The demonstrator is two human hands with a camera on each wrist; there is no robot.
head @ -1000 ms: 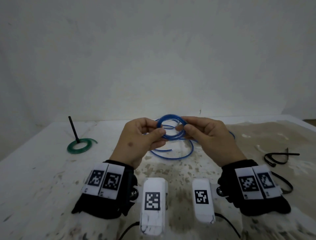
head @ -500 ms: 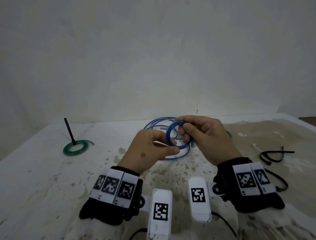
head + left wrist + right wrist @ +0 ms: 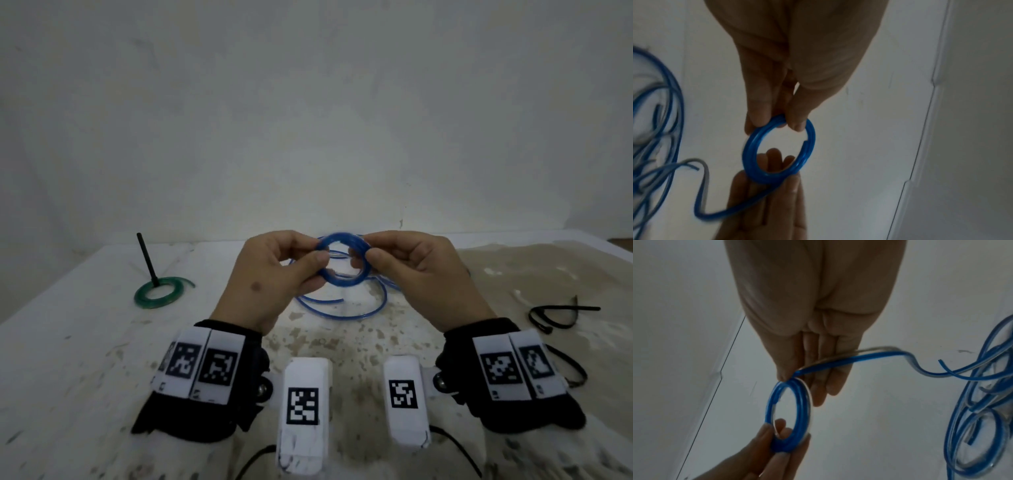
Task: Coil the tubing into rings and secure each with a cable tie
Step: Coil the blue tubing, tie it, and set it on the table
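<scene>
Two hands meet over a stained white table [image 3: 78, 346] that runs back to a pale wall [image 3: 308, 102]. Loose blue tubing [image 3: 346, 310] lies in wide loops on the table beneath and behind the hands, one strand rising from it to the right hand. The left hand [image 3: 270, 284] and the right hand [image 3: 424, 274] hold a small blue ring [image 3: 342, 279] of coiled tubing between them, lifted above the table. The left thumb and fingers [image 3: 758, 104] are clamped on the ring's left side; in the left wrist view a cut end of tubing shows on the inside of the ring. The right thumb and fingers [image 3: 818, 386] pinch the opposite side, where the trailing strand leaves the coil and passes over those fingers. Off to the left a green ring [image 3: 158, 294] of tubing lies flat on the table with a black cable tie [image 3: 148, 258] standing up from it. At the right edge more black cable ties [image 3: 555, 317] lie loose on the table, well apart from the hands.
</scene>
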